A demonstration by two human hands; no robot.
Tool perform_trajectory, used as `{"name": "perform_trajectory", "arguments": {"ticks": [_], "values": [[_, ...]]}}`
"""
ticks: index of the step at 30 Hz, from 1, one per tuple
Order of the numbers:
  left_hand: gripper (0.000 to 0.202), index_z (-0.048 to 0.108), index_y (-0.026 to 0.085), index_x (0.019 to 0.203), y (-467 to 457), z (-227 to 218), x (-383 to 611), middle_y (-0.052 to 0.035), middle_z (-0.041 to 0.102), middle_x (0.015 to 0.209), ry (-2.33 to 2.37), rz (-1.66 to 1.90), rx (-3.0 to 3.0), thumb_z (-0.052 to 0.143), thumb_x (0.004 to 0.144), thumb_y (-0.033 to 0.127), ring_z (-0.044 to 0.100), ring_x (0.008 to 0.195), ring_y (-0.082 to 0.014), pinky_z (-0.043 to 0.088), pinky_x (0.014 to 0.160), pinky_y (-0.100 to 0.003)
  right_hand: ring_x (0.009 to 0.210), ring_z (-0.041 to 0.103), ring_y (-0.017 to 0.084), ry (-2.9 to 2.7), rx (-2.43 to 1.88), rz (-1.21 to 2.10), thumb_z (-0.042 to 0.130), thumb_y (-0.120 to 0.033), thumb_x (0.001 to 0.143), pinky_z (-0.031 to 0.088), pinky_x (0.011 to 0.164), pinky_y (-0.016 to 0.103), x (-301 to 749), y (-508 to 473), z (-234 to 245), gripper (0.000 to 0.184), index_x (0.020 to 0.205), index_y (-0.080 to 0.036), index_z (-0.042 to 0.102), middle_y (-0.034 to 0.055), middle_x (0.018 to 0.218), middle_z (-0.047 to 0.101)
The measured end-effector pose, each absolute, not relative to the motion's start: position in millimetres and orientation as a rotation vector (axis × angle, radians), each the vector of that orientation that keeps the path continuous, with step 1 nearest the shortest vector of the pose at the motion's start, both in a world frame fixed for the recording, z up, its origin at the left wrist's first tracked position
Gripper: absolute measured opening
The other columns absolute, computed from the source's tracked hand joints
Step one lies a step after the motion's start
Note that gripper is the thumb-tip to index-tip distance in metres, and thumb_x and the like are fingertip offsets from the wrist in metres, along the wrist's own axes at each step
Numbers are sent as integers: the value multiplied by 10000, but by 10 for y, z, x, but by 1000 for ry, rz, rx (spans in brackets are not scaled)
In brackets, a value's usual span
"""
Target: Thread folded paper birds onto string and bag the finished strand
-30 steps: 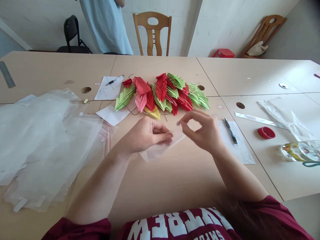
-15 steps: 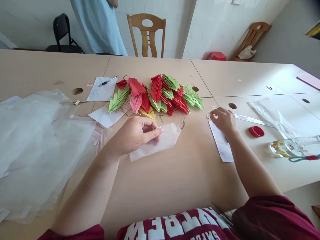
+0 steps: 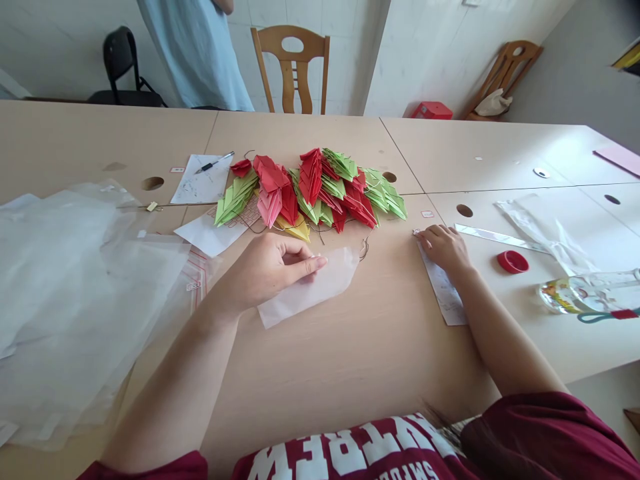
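My left hand (image 3: 280,270) is closed, thumb against fingers, pinching a small frosted plastic bag (image 3: 313,293) above the table. Over the top end of a narrow white paper strip (image 3: 447,293), my right hand (image 3: 444,247) rests with its fingers curled down and together. A tiny printed label (image 3: 416,233) lies at those fingertips; whether they grip it is hidden. Just beyond the left hand, red, green, pink and yellow folded-paper pieces (image 3: 313,187) lie in a heap with thin cords.
Large frosted plastic bags (image 3: 85,287) cover the table's left side. To the right are a ruler (image 3: 500,237), a red ring (image 3: 513,262), a clear bottle (image 3: 590,293) and a clear plastic wrapper (image 3: 545,230). A pen (image 3: 215,162) lies on paper. Someone in blue stands behind the table.
My right hand has lowered from a raised pinch onto the top of the paper strip, and a small label is uncovered just beyond it. My left hand keeps its hold, nearly still.
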State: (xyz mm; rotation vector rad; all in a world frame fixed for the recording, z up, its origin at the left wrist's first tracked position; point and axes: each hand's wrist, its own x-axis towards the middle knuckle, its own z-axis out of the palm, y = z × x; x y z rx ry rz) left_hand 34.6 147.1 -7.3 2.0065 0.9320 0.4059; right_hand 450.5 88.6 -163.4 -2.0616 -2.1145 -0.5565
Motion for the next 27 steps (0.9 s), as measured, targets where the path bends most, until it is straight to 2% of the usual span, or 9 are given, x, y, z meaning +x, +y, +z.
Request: {"name": "perform_trajectory", "arguments": {"ticks": [5,7,13,16,20,22,23,25,27], "values": [[341,652,187,653,1491,-106,349,-4,687,694,961,443,1971,598,849,461,633,693,-137,471,650,-238,857,585,210,-2174,-2047,-474,419,-193,929,386,749,336,4487,777,-1583,302,1044,-166,698,112,946,682],[324,656,184,673,1495,-119,349,-8,698,715,965,457,1946,608,844,455,646,707,-140,487,667,-236,889,591,213,-2243,-2015,-443,424,-200,931,384,794,353,4475,741,-1500,306,1050,-188,705,103,1007,690],[218,685,189,842,1486,-139,348,-21,730,899,939,482,1851,718,757,387,687,872,-180,552,717,-249,1055,587,244,-2039,-2049,-488,394,-174,930,357,928,410,4317,772,-1411,363,1195,-181,642,101,1177,670],[205,698,193,863,1492,-156,346,-18,734,936,937,477,1814,741,734,348,693,909,-182,571,780,-266,1119,573,255,-1959,-2161,-436,399,-147,899,350,976,440,4239,827,-1535,376,1184,-177,643,102,1223,655],[270,711,199,935,1501,-184,339,-25,734,982,934,481,1775,759,714,347,703,887,-188,589,770,-286,1214,519,288,-1930,-2304,-333,427,-174,878,337,1013,511,4203,908,-1554,331,1085,-195,684,107,1302,603],[292,710,204,968,1499,-188,334,-26,730,1011,937,475,1777,758,718,349,707,847,-180,587,761,-288,1222,508,324,-1865,-2319,-302,441,-222,886,341,998,562,4127,945,-1418,296,1037,-195,693,116,1338,570],[297,709,207,978,1496,-185,332,-25,729,1020,940,474,1781,755,722,351,706,830,-173,583,758,-285,1209,518,331,-1822,-2284,-280,440,-237,895,365,978,561,4051,955,-1316,304,1080,-186,675,124,1342,564],[268,714,204,959,1488,-171,333,-23,735,989,942,464,1801,735,746,365,702,808,-164,571,751,-274,1170,552,318,-1751,-2123,-231,441,-261,917,412,949,534,3816,946,-1069,328,1181,-192,623,112,1289,604],[214,726,189,863,1474,-148,348,-20,741,886,931,429,1851,689,791,387,692,786,-158,552,734,-259,1087,611,261,-1783,-1866,-82,438,-283,945,464,921,449,3499,893,-807,295,1157,-214,632,84,1201,656]]}}
